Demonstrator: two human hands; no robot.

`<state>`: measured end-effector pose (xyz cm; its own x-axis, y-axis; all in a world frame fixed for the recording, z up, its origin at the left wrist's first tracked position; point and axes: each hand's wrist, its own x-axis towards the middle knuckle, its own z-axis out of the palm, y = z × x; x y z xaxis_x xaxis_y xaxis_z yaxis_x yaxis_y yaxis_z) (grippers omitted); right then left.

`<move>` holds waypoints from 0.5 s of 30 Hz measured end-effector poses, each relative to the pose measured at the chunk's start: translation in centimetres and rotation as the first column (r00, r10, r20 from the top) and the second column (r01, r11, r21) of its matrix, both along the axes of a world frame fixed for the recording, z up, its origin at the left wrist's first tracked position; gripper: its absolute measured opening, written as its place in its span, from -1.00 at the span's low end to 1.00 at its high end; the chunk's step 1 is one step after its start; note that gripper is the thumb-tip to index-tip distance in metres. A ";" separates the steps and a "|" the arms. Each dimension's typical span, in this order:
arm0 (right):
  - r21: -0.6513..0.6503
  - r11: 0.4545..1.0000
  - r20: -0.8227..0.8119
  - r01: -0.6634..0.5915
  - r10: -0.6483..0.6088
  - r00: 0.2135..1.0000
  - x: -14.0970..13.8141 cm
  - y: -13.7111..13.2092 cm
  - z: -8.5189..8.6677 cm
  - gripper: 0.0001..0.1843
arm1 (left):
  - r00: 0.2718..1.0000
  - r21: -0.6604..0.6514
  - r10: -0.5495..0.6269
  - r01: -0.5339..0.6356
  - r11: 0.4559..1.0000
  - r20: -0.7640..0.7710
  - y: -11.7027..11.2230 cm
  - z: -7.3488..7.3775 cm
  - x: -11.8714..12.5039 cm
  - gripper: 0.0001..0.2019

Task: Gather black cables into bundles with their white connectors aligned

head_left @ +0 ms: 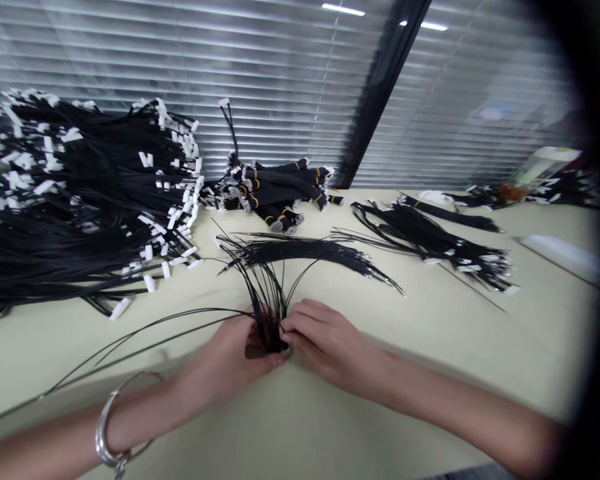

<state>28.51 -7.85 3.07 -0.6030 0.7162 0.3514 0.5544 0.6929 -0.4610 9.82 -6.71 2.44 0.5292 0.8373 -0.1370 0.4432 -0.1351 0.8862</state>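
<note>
A bundle of thin black wires (pixel 269 300) stands roughly upright between my hands, its lower ends close to the table. My left hand (pixel 245 350) is wrapped round the bundle from the left, thumb across the front. From the right, my right hand (pixel 320 340) pinches at the bundle's lower part with fingers drawn together. A few long wires trail away to the left past my left wrist. Just behind lies a loose row of black wires (pixel 300 250) with small metal ends.
A large heap of black cables with white connectors (pixel 90 180) fills the left. Tied bundles with yellow bands (pixel 280 190) lie against the window blinds (pixel 260 60). More black wires (pixel 435 243) lie at right, near a clear container (pixel 545 163) and a white strip (pixel 563 257).
</note>
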 end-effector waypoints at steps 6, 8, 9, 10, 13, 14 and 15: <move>0.054 0.998 0.045 -0.006 0.004 0.999 -0.2 0.0 -0.4 -0.83 | 1.000 -0.005 0.014 -0.014 1.000 -0.018 -0.1 0.0 0.2 -0.87; 0.071 0.997 0.022 0.009 -0.011 1.000 -0.3 -0.1 -0.6 -0.84 | 0.999 -0.011 0.022 -0.022 1.000 -0.040 -0.1 0.1 0.2 -0.88; 0.070 0.997 0.001 0.019 -0.019 1.000 -0.3 -0.1 -0.8 -0.85 | 0.999 -0.011 0.017 -0.017 1.000 -0.049 -0.1 0.1 0.2 -0.89; 0.063 0.998 -0.023 0.029 -0.027 0.999 -0.4 -0.1 -0.9 -0.86 | 0.999 -0.008 0.007 -0.008 1.000 -0.053 0.0 0.1 0.2 -0.90; 0.020 0.998 -0.086 0.055 -0.053 0.995 -0.5 -0.1 -1.1 -0.88 | 0.999 0.003 -0.020 0.020 1.000 -0.036 0.0 -0.1 0.0 -0.90; 0.001 0.998 -0.101 0.061 -0.061 0.993 -0.5 -0.2 -1.2 -0.89 | 1.000 0.005 -0.017 0.017 1.000 -0.025 0.0 -0.2 0.0 -0.89; -0.021 0.998 -0.114 0.067 -0.069 0.991 -0.5 -0.2 -1.2 -0.90 | 1.000 0.002 -0.012 0.012 1.000 -0.014 0.0 -0.3 -0.1 -0.87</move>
